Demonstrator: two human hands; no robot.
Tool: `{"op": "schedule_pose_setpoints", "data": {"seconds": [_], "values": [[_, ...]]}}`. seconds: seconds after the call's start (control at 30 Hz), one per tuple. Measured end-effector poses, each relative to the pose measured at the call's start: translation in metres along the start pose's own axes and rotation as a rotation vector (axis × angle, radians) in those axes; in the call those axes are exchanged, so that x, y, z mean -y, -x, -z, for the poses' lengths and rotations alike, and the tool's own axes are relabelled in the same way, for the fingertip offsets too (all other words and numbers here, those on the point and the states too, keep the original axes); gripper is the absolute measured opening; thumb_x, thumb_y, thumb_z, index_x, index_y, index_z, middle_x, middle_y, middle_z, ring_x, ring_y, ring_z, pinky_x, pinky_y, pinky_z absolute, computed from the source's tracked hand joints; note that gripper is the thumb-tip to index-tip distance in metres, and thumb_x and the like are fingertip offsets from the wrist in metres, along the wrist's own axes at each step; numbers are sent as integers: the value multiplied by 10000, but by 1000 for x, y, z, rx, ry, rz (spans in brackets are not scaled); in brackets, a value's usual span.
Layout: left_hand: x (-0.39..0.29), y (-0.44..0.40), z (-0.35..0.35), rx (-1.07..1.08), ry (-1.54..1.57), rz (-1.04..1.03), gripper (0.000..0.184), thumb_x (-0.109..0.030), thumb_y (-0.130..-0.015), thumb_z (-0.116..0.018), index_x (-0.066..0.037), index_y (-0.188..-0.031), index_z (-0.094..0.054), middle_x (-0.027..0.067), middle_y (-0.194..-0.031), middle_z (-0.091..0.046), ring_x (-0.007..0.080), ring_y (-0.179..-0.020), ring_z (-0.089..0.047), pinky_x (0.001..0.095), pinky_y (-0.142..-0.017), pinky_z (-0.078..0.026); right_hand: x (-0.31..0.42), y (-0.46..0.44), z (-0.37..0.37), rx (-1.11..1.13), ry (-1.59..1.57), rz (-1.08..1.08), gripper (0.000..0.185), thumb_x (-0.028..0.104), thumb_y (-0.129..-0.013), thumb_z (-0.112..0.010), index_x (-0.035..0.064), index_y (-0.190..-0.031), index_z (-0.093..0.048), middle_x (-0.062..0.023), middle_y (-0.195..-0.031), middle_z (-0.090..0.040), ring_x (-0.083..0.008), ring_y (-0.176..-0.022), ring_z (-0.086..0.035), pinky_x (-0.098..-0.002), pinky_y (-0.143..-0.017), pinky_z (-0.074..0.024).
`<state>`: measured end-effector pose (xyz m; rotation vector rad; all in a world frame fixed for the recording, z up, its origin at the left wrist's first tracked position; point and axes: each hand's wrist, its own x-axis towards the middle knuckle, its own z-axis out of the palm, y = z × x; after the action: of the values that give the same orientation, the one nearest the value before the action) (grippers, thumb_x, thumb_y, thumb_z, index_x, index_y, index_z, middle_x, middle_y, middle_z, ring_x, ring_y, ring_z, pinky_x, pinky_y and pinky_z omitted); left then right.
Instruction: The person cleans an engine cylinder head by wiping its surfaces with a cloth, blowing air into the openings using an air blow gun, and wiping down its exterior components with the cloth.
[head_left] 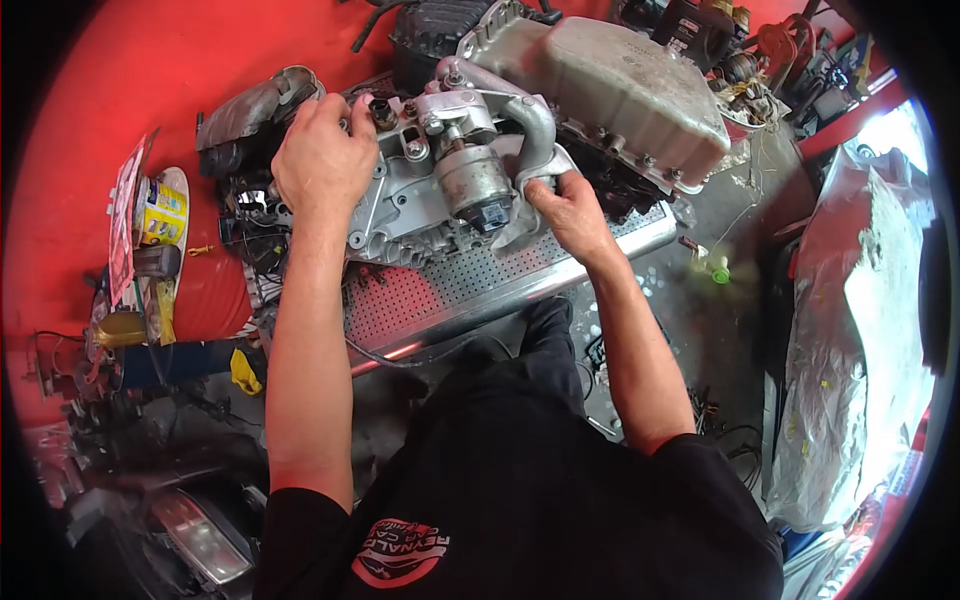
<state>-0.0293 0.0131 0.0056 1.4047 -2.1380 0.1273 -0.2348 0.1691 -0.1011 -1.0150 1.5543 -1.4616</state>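
A silver metal engine part (405, 205) with a curved pipe (530, 125) and a round canister (474, 183) lies on a perforated metal bench (420, 305). My left hand (325, 155) rests at its upper left edge, fingers curled beside a dark round fitting (382, 113); whatever those fingers hold, if anything, is hidden. Right of the canister, my right hand (575, 218) pinches a pale cloth (522, 228) between thumb and fingers, below the curved pipe.
A large metal pan (640, 90) lies at the bench's upper right. On the left stand a grey-black cover (250, 120) and a yellow-labelled can (163, 212). Plastic-wrapped panels (850, 330) stand at the right. A headlight (203, 535) is at the lower left.
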Motion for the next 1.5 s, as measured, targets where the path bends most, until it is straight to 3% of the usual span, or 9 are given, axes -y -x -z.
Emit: {"op": "schedule_pose_setpoints", "data": {"seconds": [0.23,0.4,0.47,0.8,1.0,1.07,1.23,1.33,1.5], "values": [[4,-2,-2,-53,54,-39,346,-418,-899,-574,-83,-842,-638,103,-911,-652,344,-853,-642,461,-732,-495,16,1,-10,-168,328,62,380,344,-925,-586,-12,-1041,-650,-182,-850,-680,-246,-783,-651,-356,-751,-492],[2,-5,-4,-49,52,-18,345,-415,-891,-584,-82,-820,-641,101,-892,-654,342,-844,-644,456,-731,-496,-12,-3,3,-178,475,-98,432,385,-986,-522,-26,-921,-635,-121,-764,-649,-195,-679,-562,-354,-660,-461],[1,-6,-2,-32,55,-8,340,-411,-886,-593,-82,-814,-642,100,-884,-654,347,-837,-642,458,-725,-498,-52,-10,4,-243,-98,-124,465,415,-1003,-482,-20,-911,-619,-40,-822,-609,-128,-746,-493,-320,-678,-439],[-1,-6,-3,-20,1,17,348,-423,-896,-568,-87,-855,-649,97,-936,-665,351,-873,-646,460,-756,-499,17,-37,-24,-350,318,536,322,191,-1002,-479,-24,-1237,-524,-168,-1096,-612,-234,-989,-580,-332,-894,-437],[-3,-5,-1,12,-24,24,348,-421,-903,-552,-88,-876,-651,107,-972,-666,362,-883,-642,464,-766,-494,23,66,-39,-237,167,-315,201,132,-955,-533,8,-1102,-592,-182,-1014,-640,-296,-993,-631,-384,-914,-473],[-3,-11,-2,14,-18,9,345,-416,-904,-550,-87,-875,-649,109,-973,-665,366,-889,-639,467,-767,-492,-49,95,-23,-93,359,303,202,114,-945,-546,19,-1112,-608,-161,-1011,-658,-275,-998,-636,-378,-922,-480],[0,-9,-6,26,-40,14,328,-410,-902,-552,-98,-876,-652,133,-977,-660,388,-914,-624,473,-770,-481,-88,128,9,-71,-324,-527,306,13,-893,-561,15,-1198,-587,-47,-1020,-660,-156,-976,-624,-318,-866,-502],[8,-7,-10,17,-71,-23,299,-372,-891,-559,-87,-878,-650,152,-934,-664,398,-895,-624,475,-742,-480,-58,114,-10,-41,171,34,204,77,-869,-600,15,-1063,-618,-90,-917,-668,-248,-829,-665,-386,-730,-525],[14,-14,-12,-8,15,-40,226,-286,-857,-570,-82,-891,-663,169,-914,-668,392,-869,-629,453,-727,-484,-37,76,-22,-270,671,326,151,179,-802,-667,57,-856,-597,-146,-831,-628,-355,-767,-628,-472,-660,-501]]}}
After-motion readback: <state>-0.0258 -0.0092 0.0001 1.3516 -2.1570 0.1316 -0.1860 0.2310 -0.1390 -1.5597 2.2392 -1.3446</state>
